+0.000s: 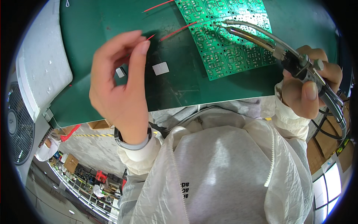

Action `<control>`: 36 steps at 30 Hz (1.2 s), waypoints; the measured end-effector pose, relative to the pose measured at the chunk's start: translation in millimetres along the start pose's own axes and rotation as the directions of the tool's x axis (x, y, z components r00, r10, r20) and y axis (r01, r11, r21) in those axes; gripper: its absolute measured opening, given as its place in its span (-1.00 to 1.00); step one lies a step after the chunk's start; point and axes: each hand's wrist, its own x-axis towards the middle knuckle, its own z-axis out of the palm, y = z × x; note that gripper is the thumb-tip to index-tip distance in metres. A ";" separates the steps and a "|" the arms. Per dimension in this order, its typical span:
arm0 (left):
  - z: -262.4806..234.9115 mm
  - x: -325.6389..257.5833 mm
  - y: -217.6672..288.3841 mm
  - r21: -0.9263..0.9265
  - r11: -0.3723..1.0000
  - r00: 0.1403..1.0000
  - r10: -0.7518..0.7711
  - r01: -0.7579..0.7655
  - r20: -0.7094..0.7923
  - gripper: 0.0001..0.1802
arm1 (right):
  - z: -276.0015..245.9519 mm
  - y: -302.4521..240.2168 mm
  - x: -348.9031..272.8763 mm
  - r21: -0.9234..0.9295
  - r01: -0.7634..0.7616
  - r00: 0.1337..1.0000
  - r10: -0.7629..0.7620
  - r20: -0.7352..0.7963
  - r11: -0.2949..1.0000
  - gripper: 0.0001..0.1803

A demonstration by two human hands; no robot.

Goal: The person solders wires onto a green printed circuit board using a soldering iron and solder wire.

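My left hand (121,80) is closed in a pinch, with the short end of a red wire (151,37) poking out past the thumb and fingertip. Wrapped round the handle of a soldering iron (257,38) with a thin metal feed tube alongside, my right hand (313,82) is on the right. The iron's tip is over a green circuit board panel (235,44), but I cannot tell whether it touches. Another red wire (178,31) reaches from the mat onto the panel's left edge. Farther off, a red wire (158,6) meets the panel's upper left corner.
A green mat (179,86) covers the table. On it lie a small white square (160,68) and a small dark-and-white piece (121,72) partly behind my left hand. A white panel (44,56) and a fan (18,123) stand at left. The iron's black cable (337,123) hangs at right.
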 end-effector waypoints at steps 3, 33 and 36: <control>7.5 -14.9 15.9 -0.082 0.997 1.000 0.010 -0.012 -0.023 -0.72 | -1.2 -6.1 -5.6 -0.042 -0.022 1.000 0.022 -0.005 0.999 -0.63; 24.2 -16.8 14.5 -0.151 0.985 0.988 0.103 -0.085 0.112 -0.70 | -0.9 -6.8 -7.3 0.015 -0.050 0.989 0.047 0.141 0.999 -0.66; 23.1 -16.3 13.3 -0.141 0.985 0.987 0.113 -0.096 0.115 -0.70 | -0.5 -7.1 -6.9 0.017 -0.050 0.987 0.047 0.155 0.999 -0.67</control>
